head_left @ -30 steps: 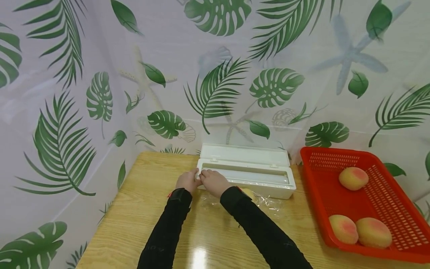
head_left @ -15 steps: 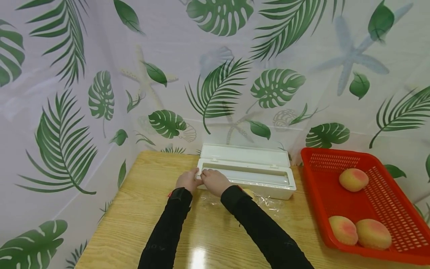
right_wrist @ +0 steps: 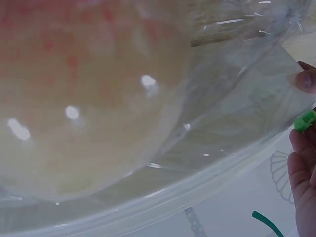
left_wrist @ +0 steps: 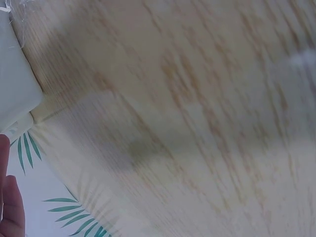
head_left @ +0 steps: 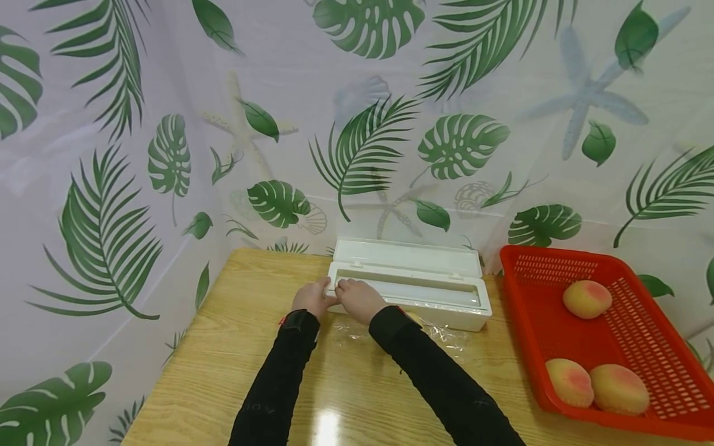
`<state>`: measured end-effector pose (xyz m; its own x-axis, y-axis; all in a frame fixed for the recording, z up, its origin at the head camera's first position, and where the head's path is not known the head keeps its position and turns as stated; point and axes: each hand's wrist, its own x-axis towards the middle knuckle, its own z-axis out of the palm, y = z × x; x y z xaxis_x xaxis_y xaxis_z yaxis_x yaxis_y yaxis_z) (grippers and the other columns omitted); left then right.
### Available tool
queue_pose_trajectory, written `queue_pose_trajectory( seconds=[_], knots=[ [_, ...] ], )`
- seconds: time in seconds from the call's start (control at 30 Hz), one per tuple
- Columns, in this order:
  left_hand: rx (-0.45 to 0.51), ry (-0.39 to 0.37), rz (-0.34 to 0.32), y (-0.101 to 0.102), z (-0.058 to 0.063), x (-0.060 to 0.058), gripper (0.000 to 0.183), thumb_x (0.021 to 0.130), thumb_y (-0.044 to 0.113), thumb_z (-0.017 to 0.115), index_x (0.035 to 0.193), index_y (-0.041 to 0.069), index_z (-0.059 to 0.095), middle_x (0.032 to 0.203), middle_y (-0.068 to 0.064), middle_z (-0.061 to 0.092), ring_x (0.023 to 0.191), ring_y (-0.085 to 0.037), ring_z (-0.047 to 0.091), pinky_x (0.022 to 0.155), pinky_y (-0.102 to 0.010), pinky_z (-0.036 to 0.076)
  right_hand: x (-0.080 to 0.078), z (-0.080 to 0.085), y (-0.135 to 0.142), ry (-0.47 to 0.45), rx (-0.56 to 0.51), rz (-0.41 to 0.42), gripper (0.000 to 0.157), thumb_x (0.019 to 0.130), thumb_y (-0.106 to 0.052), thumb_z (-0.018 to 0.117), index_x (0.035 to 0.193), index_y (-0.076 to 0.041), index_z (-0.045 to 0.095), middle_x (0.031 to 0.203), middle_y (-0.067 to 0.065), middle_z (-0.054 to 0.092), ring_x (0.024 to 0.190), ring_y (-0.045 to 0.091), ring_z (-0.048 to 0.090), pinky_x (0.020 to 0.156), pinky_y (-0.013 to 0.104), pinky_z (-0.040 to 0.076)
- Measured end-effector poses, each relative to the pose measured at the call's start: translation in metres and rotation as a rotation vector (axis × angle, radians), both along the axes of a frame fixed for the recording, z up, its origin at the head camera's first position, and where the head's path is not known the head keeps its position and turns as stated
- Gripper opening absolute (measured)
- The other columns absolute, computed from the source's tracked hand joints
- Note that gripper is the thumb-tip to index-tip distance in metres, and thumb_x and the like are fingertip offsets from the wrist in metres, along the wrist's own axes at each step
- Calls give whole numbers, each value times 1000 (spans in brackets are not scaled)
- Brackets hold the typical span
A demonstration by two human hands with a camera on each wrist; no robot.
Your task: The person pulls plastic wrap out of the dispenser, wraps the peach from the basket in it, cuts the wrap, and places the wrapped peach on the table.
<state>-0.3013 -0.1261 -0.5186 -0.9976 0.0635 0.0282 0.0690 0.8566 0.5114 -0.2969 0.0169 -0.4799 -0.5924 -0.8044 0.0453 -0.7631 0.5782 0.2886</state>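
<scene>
Dispenser (head_left: 409, 272), quantity one, lies lid-up along the bench's (head_left: 262, 279) far edge; left hand (head_left: 312, 300) and right hand (head_left: 359, 301) meet at its left end, each grip's closure indeterminable; nearby: one peach (right_wrist: 89, 108), one red basket (head_left: 524, 310), three basketed peaches (head_left: 619, 388)

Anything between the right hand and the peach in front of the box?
Yes: clear film covers the peach beside the box; the right hand would likely meet film first. Nothing else visible between them.
</scene>
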Motion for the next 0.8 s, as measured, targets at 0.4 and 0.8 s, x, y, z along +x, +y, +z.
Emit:
queue_pose_trajectory(
  seconds=[0.4,0.8],
  knots=[
    [9,18,-8,-1,-6,-2,61,73,35,69,122,3,52,103,-16,61,73,-22,58,67,-34,46,-2,-3,16,19,-39,30,17,84,-4,57,101,-3,60,99,8,56,86,19,55,73,28,45],
    [-6,45,-32,-1,-4,0,60,72,34,70,120,2,54,98,-16,63,68,-21,57,61,-32,45,0,-2,27,12,-40,21,20,82,0,59,102,-2,60,101,8,55,87,20,55,75,28,45]
  ],
)
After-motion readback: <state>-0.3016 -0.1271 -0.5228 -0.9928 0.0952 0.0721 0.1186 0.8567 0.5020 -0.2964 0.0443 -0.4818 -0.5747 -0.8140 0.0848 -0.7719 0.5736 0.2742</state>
